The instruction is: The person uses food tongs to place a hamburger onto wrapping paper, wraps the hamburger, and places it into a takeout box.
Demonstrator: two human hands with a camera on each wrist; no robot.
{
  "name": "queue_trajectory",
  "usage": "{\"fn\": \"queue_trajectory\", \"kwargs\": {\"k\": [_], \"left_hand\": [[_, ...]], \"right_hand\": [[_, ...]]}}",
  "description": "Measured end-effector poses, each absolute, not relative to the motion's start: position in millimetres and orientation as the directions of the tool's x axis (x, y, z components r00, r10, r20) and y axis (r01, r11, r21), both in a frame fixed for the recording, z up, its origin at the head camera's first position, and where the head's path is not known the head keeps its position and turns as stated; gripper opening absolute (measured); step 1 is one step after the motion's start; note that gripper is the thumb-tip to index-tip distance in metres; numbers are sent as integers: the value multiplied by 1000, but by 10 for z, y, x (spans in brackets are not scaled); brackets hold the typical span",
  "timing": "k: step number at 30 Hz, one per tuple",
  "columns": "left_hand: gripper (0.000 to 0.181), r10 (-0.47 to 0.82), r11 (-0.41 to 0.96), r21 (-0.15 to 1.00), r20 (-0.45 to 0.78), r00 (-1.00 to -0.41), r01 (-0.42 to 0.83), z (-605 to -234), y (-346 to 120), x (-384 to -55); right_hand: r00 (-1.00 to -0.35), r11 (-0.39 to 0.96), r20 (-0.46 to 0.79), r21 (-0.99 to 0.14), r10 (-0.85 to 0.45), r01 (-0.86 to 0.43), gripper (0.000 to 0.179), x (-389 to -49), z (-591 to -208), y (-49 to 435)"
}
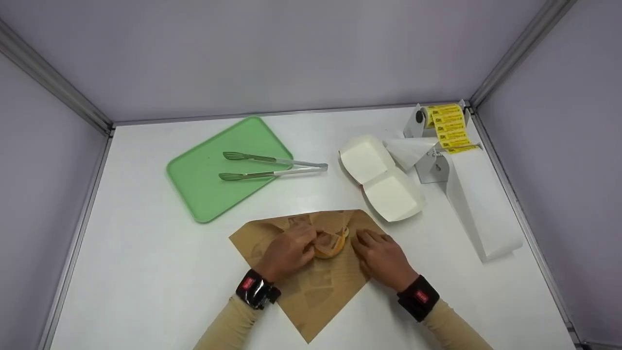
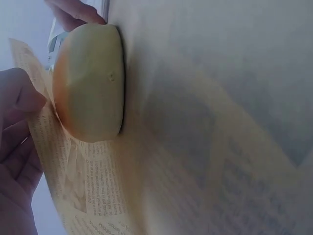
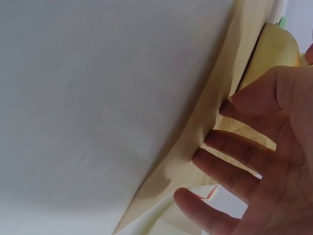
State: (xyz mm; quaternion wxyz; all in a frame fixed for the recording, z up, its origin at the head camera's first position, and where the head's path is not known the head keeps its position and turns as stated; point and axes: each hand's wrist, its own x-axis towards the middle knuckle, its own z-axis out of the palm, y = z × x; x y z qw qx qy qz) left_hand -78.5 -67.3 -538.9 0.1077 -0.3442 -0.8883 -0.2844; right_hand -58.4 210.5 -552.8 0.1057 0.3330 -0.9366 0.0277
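A round bun (image 1: 334, 249) lies on a sheet of printed brown wrapping paper (image 1: 311, 296), whose far edge is folded partly over it. My left hand (image 1: 289, 248) pinches that folded edge beside the bun; in the left wrist view the thumb presses the paper near the bun's golden top. On the bun's other side, my right hand (image 1: 386, 260) pinches the paper between thumb and forefinger, as the right wrist view shows, with the other fingers spread along it. Pale and smooth, the side of the bun (image 2: 95, 83) faces the left wrist camera. Its filling cannot be made out.
Metal tongs (image 1: 296, 170) lie across a green tray (image 1: 204, 194) at the back left. An open white clamshell box (image 1: 393, 194) stands beyond the paper. At the back right, a dispenser (image 1: 432, 170) carries a roll of yellow labels (image 1: 449, 126) and a trailing white strip (image 1: 486, 218).
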Motion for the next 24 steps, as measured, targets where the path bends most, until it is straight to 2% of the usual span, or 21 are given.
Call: {"fn": "queue_trajectory", "kwargs": {"k": [7,13,18,24], "left_hand": [[13,609,615,340,368,-703,711,-5391,-622,-755],[43,642,649,242,334,-690,721,-5362,-581,-732],[39,643,670,161,361,-675,724,-5401,-544,-746],[39,630,666,181,382,-676,723,-5436,-505,-765]], "right_hand": [[-748,772,235,18,-621,-635,35,-584,-5540,2115],[-746,770,255,-13,-615,-638,36,-604,-5536,2120],[-755,768,229,-41,-615,-639,40,-637,-5530,2130],[-752,754,211,-87,-625,-651,49,-633,-5542,2204]]}}
